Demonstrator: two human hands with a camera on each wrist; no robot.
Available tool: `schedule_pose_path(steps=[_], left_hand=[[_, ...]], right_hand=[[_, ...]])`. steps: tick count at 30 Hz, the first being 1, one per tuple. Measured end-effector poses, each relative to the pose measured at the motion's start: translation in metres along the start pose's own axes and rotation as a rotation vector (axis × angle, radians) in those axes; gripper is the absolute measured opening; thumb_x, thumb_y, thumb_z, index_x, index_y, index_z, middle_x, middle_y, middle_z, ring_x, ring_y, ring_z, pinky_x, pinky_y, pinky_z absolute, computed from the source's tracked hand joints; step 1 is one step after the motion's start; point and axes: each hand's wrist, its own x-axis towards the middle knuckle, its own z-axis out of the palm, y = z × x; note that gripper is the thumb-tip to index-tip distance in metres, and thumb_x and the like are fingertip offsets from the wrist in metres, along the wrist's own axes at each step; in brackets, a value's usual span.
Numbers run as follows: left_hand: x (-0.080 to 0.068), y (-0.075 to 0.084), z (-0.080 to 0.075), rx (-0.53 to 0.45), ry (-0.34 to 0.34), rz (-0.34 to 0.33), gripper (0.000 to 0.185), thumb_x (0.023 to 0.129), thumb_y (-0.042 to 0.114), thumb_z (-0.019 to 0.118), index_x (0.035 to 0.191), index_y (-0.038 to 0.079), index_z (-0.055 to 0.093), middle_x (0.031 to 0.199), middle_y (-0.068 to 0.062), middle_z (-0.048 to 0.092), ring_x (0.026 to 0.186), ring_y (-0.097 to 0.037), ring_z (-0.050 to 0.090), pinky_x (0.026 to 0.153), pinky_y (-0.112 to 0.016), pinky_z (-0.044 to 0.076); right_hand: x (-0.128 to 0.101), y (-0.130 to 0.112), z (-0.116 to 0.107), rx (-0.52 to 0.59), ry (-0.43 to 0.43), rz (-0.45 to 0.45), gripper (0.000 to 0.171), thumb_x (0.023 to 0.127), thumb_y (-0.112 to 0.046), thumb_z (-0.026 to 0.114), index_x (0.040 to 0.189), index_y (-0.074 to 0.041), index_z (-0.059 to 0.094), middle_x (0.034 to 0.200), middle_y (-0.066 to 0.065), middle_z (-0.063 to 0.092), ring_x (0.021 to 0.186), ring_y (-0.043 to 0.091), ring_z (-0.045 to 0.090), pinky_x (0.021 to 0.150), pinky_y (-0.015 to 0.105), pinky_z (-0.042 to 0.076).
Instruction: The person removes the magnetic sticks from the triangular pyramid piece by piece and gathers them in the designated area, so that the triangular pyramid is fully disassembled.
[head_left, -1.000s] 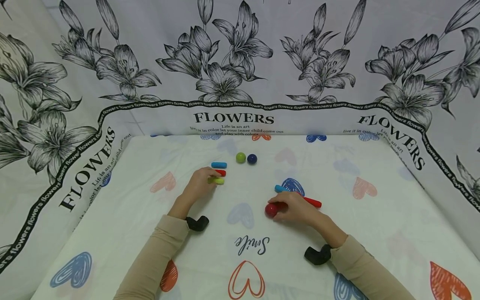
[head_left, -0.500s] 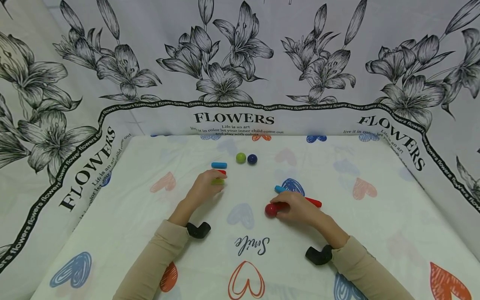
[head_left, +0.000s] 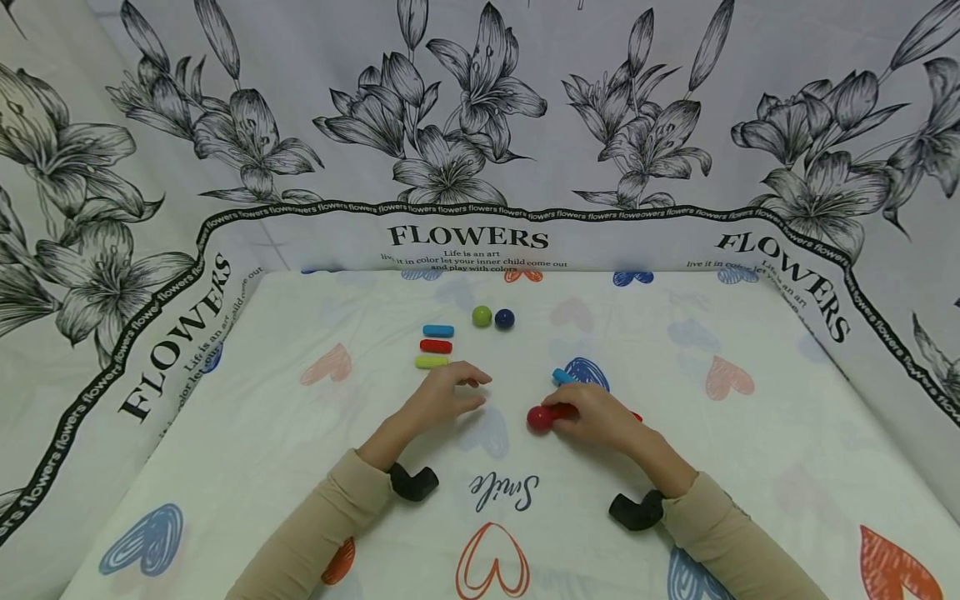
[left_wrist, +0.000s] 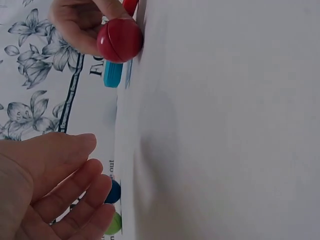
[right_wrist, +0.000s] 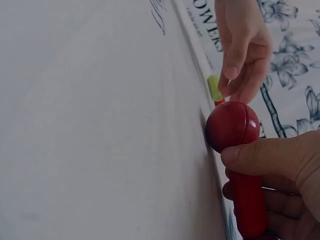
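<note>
Left hand (head_left: 442,393) spreads loosely, empty; right hand (head_left: 600,418) grips red ball-ended rod (right_wrist: 250,205); heart-print cloth (head_left: 750,450) beneath, flowered drape (head_left: 480,167) behind

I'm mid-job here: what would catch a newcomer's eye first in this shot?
Probably the glossy red ball at the end of a red rod that the right hand grips, with the empty left hand across from it. Next, the row of yellow stick, red stick and blue stick beyond the left hand, and the green ball and navy ball to their right.
</note>
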Motion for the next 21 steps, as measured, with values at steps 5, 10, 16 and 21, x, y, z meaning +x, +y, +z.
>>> schedule_pose_path(steps=[5,10,16,21], left_hand=[[0.001,0.006,0.008,-0.043,-0.030,-0.012,0.030,0.086,0.012,0.070,0.115,0.006,0.067,0.111,-0.008,0.070,0.101,-0.020,0.063,0.098,-0.038,0.054],[0.002,0.012,0.015,-0.090,-0.063,-0.004,0.032,0.086,0.014,0.072,0.116,0.005,0.067,0.111,-0.008,0.070,0.101,-0.020,0.063,0.098,-0.038,0.054],[0.002,0.018,0.025,-0.112,-0.102,0.000,0.040,0.084,0.021,0.074,0.120,0.007,0.065,0.114,-0.007,0.069,0.102,-0.018,0.062,0.097,-0.037,0.054],[0.003,0.025,0.030,-0.129,-0.141,0.006,0.047,0.082,0.022,0.076,0.124,0.006,0.062,0.119,-0.008,0.068,0.105,-0.019,0.062,0.098,-0.037,0.053]], right_hand=[[0.001,-0.002,0.000,-0.008,0.007,0.000,0.022,0.084,-0.015,0.073,0.105,-0.008,0.073,0.102,0.004,0.074,0.089,0.012,0.063,0.080,0.027,0.056],[0.002,-0.003,0.001,-0.014,0.021,-0.005,0.021,0.083,-0.018,0.074,0.102,-0.009,0.073,0.098,0.002,0.074,0.082,0.009,0.059,0.074,0.021,0.052],[0.003,-0.004,0.001,-0.005,0.030,-0.003,0.020,0.083,-0.019,0.075,0.100,-0.009,0.073,0.094,0.002,0.074,0.078,0.007,0.056,0.070,0.018,0.050],[0.003,-0.005,0.003,0.009,0.034,0.004,0.019,0.083,-0.019,0.075,0.099,-0.010,0.073,0.092,0.001,0.073,0.077,0.007,0.055,0.070,0.017,0.050]])
